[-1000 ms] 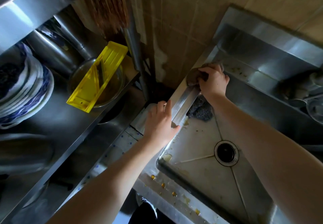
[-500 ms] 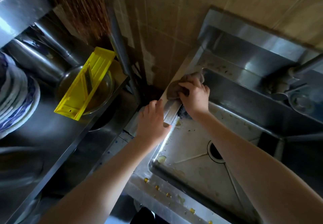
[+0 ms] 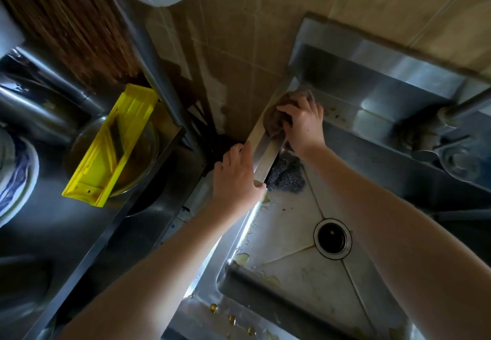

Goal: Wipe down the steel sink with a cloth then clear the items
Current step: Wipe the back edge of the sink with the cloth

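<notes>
The steel sink (image 3: 289, 281) fills the right half of the view, with a round drain (image 3: 332, 238) in its stained floor. My right hand (image 3: 304, 124) grips a bunched brown cloth (image 3: 276, 119) and presses it on the sink's left rim near the back corner. Flat on that same rim, a little nearer to me, rests my left hand (image 3: 235, 176), fingers straight, thumb over the inner edge. A dark steel-wool scrubber (image 3: 285, 176) lies in the basin's back left corner, just below the two hands.
A tap fitting (image 3: 435, 137) sits at the sink's back right. On the steel shelf to the left stand a yellow plastic slicer (image 3: 111, 145) over a glass bowl (image 3: 138, 153), stacked blue-patterned plates (image 3: 13, 177) and steel pots. A broom (image 3: 71, 21) hangs above. Yellow droplets (image 3: 231, 318) dot the front rim.
My right hand has rubbed the cloth back and forth along the left rim and is now near the back corner. My left hand stays on the rim. The camera has shifted.
</notes>
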`<state>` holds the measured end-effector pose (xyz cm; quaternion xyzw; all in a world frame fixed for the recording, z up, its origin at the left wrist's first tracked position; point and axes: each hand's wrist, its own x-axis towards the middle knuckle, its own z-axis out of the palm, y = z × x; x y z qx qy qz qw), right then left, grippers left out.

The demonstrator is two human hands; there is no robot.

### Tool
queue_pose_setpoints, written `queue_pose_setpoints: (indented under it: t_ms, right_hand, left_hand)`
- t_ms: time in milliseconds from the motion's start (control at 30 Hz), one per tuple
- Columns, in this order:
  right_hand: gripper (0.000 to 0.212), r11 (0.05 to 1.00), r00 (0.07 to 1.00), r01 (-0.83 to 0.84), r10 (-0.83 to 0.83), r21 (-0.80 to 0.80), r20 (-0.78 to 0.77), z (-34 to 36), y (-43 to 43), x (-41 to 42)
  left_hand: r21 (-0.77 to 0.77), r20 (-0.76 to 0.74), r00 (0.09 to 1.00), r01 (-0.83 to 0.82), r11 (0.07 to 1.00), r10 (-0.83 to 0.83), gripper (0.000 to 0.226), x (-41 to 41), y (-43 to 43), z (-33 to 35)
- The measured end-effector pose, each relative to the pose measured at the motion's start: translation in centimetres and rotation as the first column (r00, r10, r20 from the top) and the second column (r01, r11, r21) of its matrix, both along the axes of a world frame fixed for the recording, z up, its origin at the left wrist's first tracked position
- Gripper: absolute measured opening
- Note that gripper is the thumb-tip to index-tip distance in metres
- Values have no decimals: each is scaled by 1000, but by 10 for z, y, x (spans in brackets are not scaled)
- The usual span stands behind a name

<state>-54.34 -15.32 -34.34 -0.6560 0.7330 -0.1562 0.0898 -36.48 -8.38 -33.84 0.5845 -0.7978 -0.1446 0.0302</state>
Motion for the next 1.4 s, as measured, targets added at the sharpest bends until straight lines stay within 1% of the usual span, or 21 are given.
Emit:
queue_pose_setpoints:
  t_ms: [100,200,300,367,467,533,667,733,833,900,967,1000,1067,1167,1267,1400]
  right_hand:
    - [39,1000,999,5,-5,0,-53,-1,-12,-9]
    - [39,1000,993,17,-16,10,-117,-1,-18,-14]
    - [38,997,991,60,-54,43,-125,3,-20,-20]
    - [37,992,986,101,-91,71,-138,5,-15,-28]
    - [36,987,979,118,-97,111,-181,7,2,-49]
    - [37,986,973,109,-81,124,-215,8,15,-61]
    - [37,983,980,139,-120,116,-160,9,38,-77]
    - [39,975,975,190,-174,117,-135,10,50,-85]
    - [41,952,950,299,-291,64,-110,11,70,-99]
    - [50,916,905,400,-389,39,-171,11,80,-106]
    - [58,872,854,486,-459,62,-245,12,83,-111]
    - [59,860,845,503,-469,85,-257,13,82,-112]
    - [55,861,854,496,-459,116,-247,14,75,-111]
    - [47,872,870,475,-445,119,-214,14,60,-108]
    - [43,886,889,446,-421,129,-180,14,41,-100]
    - [41,925,928,360,-343,118,-143,13,15,-74]
  left_hand:
    - [15,-19,1000,25,1000,-24,87,-12,-12,-1]
    - [-8,35,996,81,997,-81,88,-21,-17,-1]
    - [-35,96,989,114,993,-110,92,-29,-19,1]
    - [-23,98,987,134,991,-131,95,-32,-21,2]
    - [16,112,974,197,980,-198,85,-36,-26,0]
    - [7,119,976,185,983,-184,84,-37,-29,0]
    - [23,84,984,155,988,-156,84,-42,-38,1]
    - [34,101,980,170,985,-173,84,-45,-43,1]
    - [55,134,975,171,984,-177,86,-51,-49,1]
    - [67,143,974,168,984,-176,87,-53,-52,2]
    - [60,150,972,172,983,-179,88,-54,-53,2]
    - [54,154,971,177,983,-183,88,-54,-53,2]
    - [40,156,970,184,982,-188,88,-54,-53,3]
    - [27,154,969,192,981,-193,89,-52,-53,3]
    - [14,155,968,199,980,-199,89,-48,-53,2]
    - [19,87,981,174,985,-175,86,-45,-53,4]
